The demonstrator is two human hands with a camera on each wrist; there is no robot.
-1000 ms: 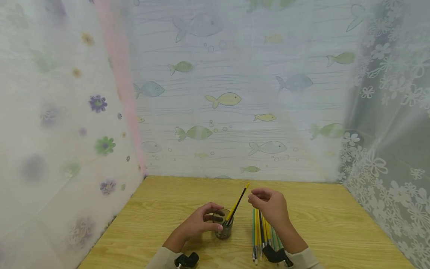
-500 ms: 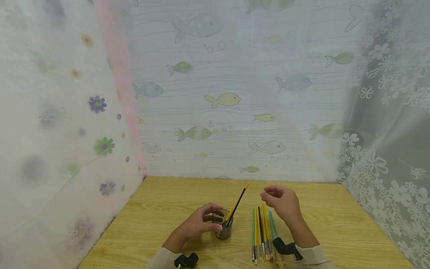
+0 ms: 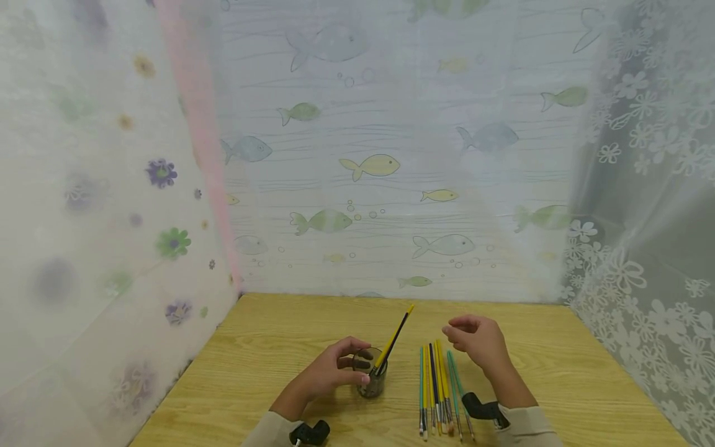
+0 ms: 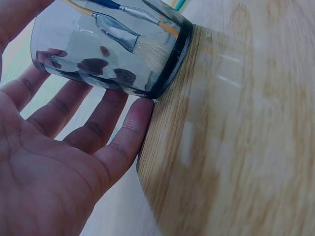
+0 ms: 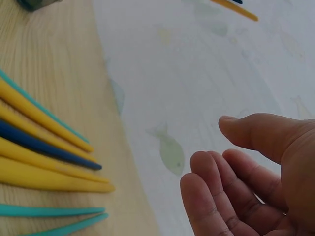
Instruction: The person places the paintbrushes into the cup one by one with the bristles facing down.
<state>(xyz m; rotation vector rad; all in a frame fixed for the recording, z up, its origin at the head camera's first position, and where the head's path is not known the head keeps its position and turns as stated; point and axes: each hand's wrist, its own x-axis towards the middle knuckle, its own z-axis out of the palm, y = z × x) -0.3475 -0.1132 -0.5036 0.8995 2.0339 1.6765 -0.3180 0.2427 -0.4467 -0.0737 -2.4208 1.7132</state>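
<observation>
My left hand [image 3: 329, 372] holds a clear, dark-tinted glass [image 3: 370, 390] upright on the table, fingers round its far side and thumb at the front. Two paintbrushes [image 3: 395, 338], one yellow and one dark blue, lean to the right in it. Through its wall in the left wrist view, pale bristles [image 4: 151, 51] show near the bottom. My right hand [image 3: 481, 344] hovers with nothing in it, fingers loosely bent and thumb apart. Below and left of it lie several paintbrushes [image 3: 436, 385] in a row, with yellow, dark blue and turquoise handles, bristles toward me.
The wooden table [image 3: 564, 372] reaches back to a hanging sheet [image 3: 380, 211] printed with fish. A flowered sheet [image 3: 112, 261] hangs along the left side, and a translucent one [image 3: 642, 248] with white flowers on the right. Black wrist mounts [image 3: 313, 433] sit at both sleeves.
My right hand has moved away from the brushes in the glass, to the right and slightly down, uncovering the turquoise brushes. The left hand and the glass have stayed put.
</observation>
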